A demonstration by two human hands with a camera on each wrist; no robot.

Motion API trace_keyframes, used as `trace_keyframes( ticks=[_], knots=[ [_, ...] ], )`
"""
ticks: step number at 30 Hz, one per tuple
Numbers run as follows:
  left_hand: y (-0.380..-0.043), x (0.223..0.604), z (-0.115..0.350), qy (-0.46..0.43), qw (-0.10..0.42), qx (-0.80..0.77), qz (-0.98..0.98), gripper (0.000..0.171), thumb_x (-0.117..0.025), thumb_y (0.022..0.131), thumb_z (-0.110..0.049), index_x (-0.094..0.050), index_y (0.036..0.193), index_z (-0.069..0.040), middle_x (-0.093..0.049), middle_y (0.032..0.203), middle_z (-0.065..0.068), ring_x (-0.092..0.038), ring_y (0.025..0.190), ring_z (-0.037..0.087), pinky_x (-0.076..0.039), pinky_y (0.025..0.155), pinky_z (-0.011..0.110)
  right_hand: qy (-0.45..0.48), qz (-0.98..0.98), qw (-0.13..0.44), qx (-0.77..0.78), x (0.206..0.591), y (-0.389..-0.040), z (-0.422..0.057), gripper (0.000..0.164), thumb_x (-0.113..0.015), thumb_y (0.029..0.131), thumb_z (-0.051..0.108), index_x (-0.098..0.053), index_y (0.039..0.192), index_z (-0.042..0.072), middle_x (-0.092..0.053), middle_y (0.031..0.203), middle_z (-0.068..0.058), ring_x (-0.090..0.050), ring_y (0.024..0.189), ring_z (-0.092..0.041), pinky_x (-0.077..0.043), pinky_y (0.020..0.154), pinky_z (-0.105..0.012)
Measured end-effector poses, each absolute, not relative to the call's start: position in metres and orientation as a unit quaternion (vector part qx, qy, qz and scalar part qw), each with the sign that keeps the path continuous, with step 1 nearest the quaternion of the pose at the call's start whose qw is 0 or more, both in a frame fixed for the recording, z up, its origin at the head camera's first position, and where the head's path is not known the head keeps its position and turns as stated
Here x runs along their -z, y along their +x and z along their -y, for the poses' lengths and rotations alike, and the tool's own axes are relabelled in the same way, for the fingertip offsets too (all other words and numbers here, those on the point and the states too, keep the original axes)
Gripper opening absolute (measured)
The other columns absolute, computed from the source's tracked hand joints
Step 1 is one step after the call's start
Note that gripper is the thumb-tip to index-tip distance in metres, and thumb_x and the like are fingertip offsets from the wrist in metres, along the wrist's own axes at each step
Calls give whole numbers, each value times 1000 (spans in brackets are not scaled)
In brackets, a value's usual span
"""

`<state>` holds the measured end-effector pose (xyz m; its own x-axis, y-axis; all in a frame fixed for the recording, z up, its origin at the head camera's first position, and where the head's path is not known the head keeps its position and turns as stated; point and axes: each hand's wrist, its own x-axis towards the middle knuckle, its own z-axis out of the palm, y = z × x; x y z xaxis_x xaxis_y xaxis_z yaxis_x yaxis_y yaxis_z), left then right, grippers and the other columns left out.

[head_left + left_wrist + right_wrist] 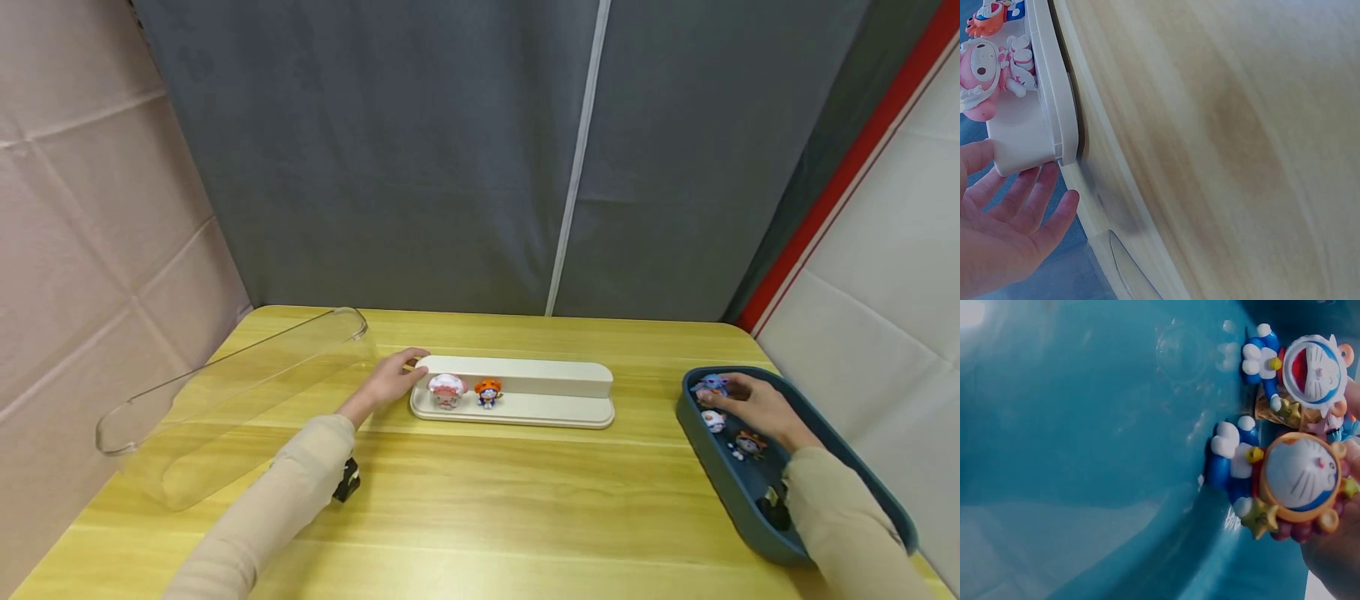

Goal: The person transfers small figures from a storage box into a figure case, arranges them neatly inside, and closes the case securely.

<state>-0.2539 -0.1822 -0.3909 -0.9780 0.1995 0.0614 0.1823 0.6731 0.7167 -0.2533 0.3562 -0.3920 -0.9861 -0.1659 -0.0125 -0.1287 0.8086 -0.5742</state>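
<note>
My left hand (392,379) touches the left end of a white stepped display base (543,408), fingers against its end and thumb at its edge. On the base stand a pink figurine with a white hat (447,390) and a small orange-topped figurine (488,392). Inside the dark blue tray (716,475), my right hand (761,410) pinches a blue-purple figurine (708,385) at the far end. The right wrist view mostly hides that figurine behind two blue-and-white cat figurines, one white-rimmed (1316,372), the other orange-rimmed (1297,478).
A clear plastic cover (247,400) lies on the wooden table (480,508) at the left. Beside the left forearm is a small black object (347,481). A dark object (774,507) sits in the tray's near end. A grey curtain (375,167) hangs behind the table.
</note>
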Motion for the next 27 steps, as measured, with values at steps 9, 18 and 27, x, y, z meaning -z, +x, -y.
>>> trace_keyframes(
  ticks=[9, 18, 27],
  knots=[
    [-254, 390, 183, 107, 10, -390, -914, 32, -50, 91, -13, -49, 121, 0, -52, 109, 21, -53, 95, 32, -44, 80, 40, -79, -949, 29, 303, 393, -254, -357, 63, -53, 86, 42, -42, 122, -9, -50, 110, -30, -47, 98, -40, -40, 76, -51],
    [-252, 389, 184, 99, 14, -392, -915, 33, -49, 91, -14, -49, 122, -1, -51, 111, 20, -53, 96, 32, -44, 81, 39, -79, -950, 21, 301, 388, -252, -354, 63, -53, 86, 44, -44, 120, -8, -51, 108, -29, -48, 97, -40, -40, 76, -52],
    [-254, 389, 185, 101, 14, -394, -914, 33, -50, 91, -14, -49, 121, -1, -51, 110, 20, -53, 95, 31, -45, 80, 39, -98, -946, -14, 308, 373, -249, -354, 55, -52, 88, 37, -46, 119, -8, -54, 103, -26, -50, 93, -36, -43, 74, -50]
  ],
)
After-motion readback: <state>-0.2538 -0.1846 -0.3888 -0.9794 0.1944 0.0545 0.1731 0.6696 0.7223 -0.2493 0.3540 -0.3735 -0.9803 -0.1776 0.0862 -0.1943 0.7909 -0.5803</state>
